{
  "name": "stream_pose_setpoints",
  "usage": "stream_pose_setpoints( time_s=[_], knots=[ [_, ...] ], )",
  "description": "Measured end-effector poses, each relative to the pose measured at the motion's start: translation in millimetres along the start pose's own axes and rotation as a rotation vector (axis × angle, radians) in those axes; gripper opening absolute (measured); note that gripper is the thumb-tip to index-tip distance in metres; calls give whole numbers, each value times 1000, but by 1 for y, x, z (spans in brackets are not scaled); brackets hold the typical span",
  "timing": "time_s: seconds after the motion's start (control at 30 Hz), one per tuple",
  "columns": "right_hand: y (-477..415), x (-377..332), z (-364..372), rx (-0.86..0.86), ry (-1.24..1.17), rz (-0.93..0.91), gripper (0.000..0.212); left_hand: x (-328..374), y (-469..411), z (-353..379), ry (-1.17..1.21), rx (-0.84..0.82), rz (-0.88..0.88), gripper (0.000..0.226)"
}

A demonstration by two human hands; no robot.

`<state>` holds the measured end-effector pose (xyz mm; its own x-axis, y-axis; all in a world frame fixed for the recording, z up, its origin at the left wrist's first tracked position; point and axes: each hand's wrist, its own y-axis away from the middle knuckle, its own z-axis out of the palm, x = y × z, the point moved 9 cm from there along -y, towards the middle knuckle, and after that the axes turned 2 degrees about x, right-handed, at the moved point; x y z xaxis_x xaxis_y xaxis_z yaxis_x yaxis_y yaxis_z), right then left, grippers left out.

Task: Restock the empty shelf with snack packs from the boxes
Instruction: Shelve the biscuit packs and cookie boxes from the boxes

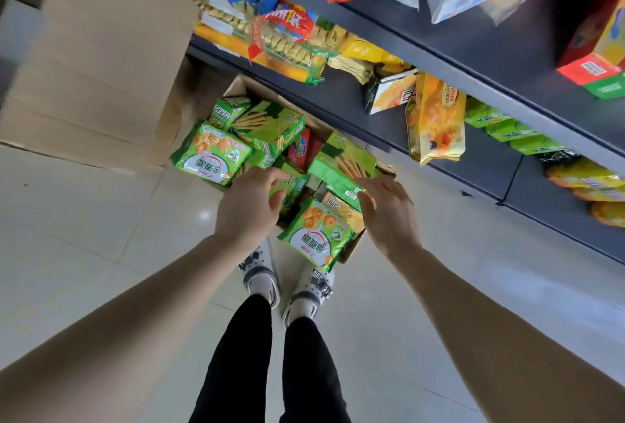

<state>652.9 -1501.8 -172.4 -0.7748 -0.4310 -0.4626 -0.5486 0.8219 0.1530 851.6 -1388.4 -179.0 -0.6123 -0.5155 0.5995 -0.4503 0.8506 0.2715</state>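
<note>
An open cardboard box [353,248] stands on the floor at my feet, filled with green snack packs and boxes. My left hand [248,204] reaches into it, fingers and thumb curled around a small green pack [293,186]. My right hand [389,211] pinches the near end of a green biscuit-stick box [338,169] between thumb and fingers. Two green round-biscuit bags lie on top of the load, one at the far left [209,152] and one at the near edge [319,231]. The lowest dark shelf [375,125] just above the box holds only a few packs.
Tall closed cardboard boxes [98,50] are stacked to the left of the open one. The dark shelving runs diagonally across the upper right, with yellow, red and green snack packs on its levels. A yellow bag [436,118] hangs over a shelf edge. Pale tiled floor [101,236] surrounds my feet.
</note>
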Motion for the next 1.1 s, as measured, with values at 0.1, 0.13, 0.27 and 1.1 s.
stream_pose_setpoints(
  time_s=[0.1,0.13,0.27,1.1],
  knots=[
    [-2,14,13,-7,14,20,28,-12,-1,19,1,-29,-12,26],
    [-3,20,17,-12,11,43,28,-16,-2,26,-1,-40,-19,27],
    [-9,47,37,-43,8,108,28,-36,-7,54,-8,-57,-53,28],
    [-95,-2,195,-65,145,-14,33,-228,-96,72,-303,-59,-86,72]
  ],
)
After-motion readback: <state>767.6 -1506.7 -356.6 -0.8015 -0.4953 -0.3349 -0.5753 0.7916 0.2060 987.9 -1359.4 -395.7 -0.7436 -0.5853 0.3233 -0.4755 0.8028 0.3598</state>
